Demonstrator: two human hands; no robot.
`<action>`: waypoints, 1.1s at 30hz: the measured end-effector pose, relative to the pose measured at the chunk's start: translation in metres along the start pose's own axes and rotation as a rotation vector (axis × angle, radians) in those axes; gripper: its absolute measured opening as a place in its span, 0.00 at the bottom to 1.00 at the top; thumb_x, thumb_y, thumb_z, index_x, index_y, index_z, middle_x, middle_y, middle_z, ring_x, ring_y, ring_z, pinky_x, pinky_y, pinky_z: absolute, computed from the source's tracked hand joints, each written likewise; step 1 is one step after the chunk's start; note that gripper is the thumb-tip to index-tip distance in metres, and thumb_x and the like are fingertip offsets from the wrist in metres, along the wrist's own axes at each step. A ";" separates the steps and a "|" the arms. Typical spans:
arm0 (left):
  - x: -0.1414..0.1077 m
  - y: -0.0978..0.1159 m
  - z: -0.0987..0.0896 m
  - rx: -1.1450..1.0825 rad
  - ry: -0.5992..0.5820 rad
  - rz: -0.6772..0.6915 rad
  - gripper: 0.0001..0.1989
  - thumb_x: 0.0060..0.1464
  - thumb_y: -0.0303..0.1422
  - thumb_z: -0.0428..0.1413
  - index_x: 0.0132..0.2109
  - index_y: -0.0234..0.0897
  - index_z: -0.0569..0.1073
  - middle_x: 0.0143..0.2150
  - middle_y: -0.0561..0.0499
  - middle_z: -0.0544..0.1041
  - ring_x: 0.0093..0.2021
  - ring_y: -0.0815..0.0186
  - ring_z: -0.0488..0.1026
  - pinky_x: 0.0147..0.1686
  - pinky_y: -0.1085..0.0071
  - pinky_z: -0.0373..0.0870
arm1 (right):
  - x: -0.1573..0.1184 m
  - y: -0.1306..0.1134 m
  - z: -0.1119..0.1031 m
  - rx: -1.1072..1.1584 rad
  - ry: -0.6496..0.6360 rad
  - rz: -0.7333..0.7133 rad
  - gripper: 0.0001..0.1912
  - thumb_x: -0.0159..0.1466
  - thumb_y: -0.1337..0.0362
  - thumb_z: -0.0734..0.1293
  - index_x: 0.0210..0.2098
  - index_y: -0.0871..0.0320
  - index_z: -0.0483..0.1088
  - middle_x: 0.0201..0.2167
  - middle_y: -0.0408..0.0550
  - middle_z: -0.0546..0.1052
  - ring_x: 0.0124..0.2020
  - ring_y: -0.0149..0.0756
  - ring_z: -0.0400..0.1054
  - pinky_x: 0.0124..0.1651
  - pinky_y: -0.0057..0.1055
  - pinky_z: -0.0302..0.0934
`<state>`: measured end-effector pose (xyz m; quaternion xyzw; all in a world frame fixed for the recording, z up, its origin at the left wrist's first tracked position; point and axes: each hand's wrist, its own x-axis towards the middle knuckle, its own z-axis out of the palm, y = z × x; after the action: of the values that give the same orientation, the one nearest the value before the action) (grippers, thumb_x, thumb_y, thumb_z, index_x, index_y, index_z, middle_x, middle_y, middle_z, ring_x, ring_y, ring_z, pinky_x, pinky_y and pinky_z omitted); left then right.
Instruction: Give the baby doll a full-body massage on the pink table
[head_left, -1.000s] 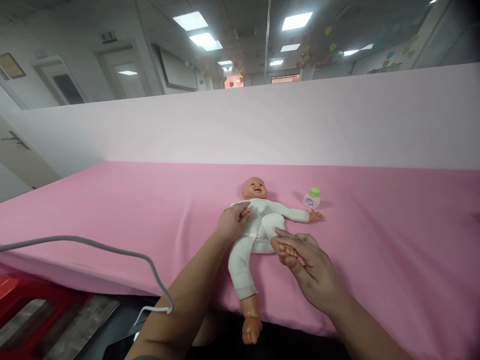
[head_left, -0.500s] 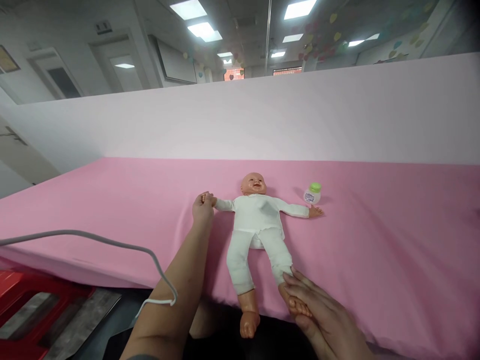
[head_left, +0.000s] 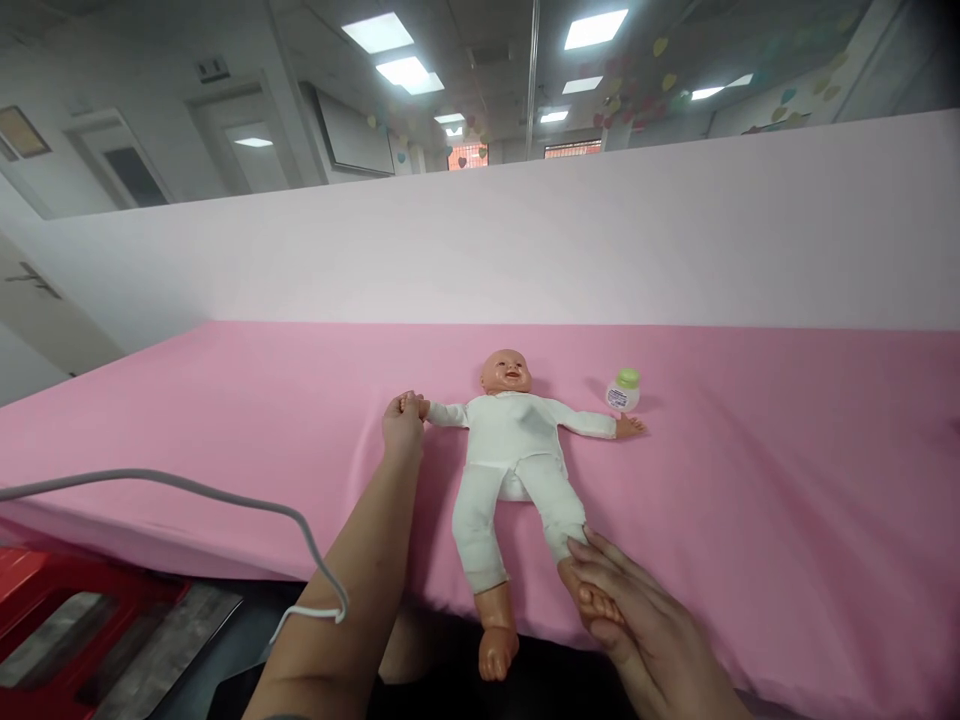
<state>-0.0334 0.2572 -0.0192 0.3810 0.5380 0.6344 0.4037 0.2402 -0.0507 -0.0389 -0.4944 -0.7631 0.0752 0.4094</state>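
Note:
A baby doll (head_left: 514,430) in a white long-sleeved top and trousers lies face up on the pink sheet, its arms spread and its bare feet towards me. My left hand (head_left: 403,418) is closed around the doll's hand on the left side of the view. Against the doll's lower leg and foot on the right rests my right hand (head_left: 637,615). Its long fingers lie along the shin and ankle, with the thumb by the sole and the toes showing between. The doll's other foot (head_left: 498,650) hangs past the bed's front edge, untouched.
A small clear bottle with a green cap (head_left: 623,390) stands beside the doll's outstretched hand. A grey cable (head_left: 187,485) runs across my left forearm. At lower left is a red plastic stool (head_left: 45,620). A white wall (head_left: 525,250) with a glass pane above it borders the bed's back.
Both hands keep their places on the doll, which lies as before. Only the view has shifted slightly.

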 end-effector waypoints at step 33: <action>-0.017 0.009 0.004 0.159 -0.171 0.165 0.15 0.67 0.40 0.54 0.55 0.39 0.76 0.54 0.41 0.81 0.55 0.57 0.78 0.54 0.61 0.75 | 0.029 -0.005 -0.015 -0.002 0.015 -0.020 0.21 0.74 0.57 0.63 0.65 0.49 0.67 0.65 0.49 0.74 0.68 0.48 0.66 0.64 0.48 0.69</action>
<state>-0.0245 0.2424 -0.0110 0.5074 0.5169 0.5860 0.3632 0.2421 -0.0336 -0.0107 -0.4878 -0.7649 0.0668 0.4154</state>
